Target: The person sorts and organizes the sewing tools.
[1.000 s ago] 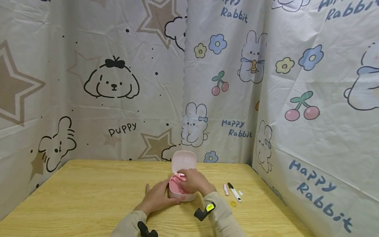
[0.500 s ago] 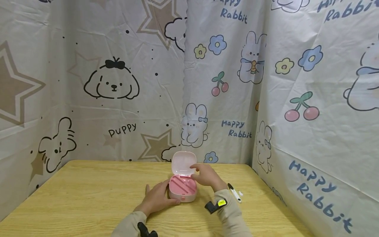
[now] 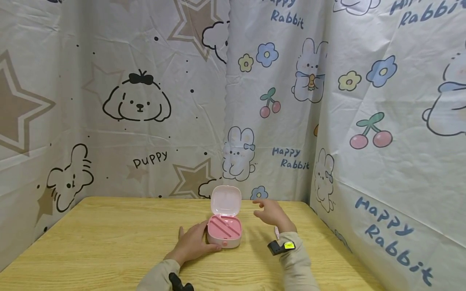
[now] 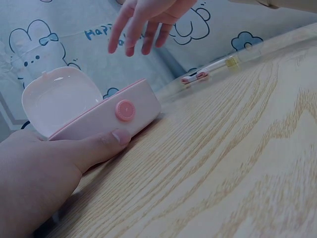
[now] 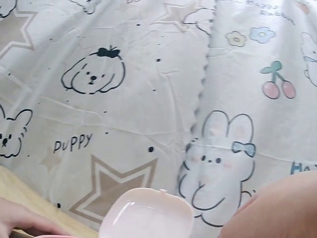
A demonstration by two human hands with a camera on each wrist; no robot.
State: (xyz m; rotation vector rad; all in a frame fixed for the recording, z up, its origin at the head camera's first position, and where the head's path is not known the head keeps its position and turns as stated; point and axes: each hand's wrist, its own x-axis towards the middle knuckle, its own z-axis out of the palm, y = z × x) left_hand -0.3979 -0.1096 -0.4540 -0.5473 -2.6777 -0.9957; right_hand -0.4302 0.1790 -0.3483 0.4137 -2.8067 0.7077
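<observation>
A small pale pink case (image 3: 225, 242) stands on the wooden table, its lid (image 3: 226, 201) raised at the back. Inside is a darker pink tray (image 3: 218, 231) with slanting dividers. My left hand (image 3: 193, 241) holds the case from its left side, the thumb along the front near the round pink button (image 4: 125, 110). To the right of the case, my right hand (image 3: 271, 212) is in the air with loosely bent fingers and nothing between them. In the left wrist view the right hand (image 4: 153, 17) hangs above and beyond the case.
On the table (image 3: 127, 234) at the right, a small pink piece (image 3: 276, 232) shows partly behind the right wrist. The left wrist view has a pink-and-white piece (image 4: 194, 77) and a yellow piece (image 4: 231, 61) there. A printed curtain (image 3: 189, 121) stands behind the table.
My right hand has left the inside of the case and moved right, away from it, now covering most of the small items. The left hand and the case stay put.
</observation>
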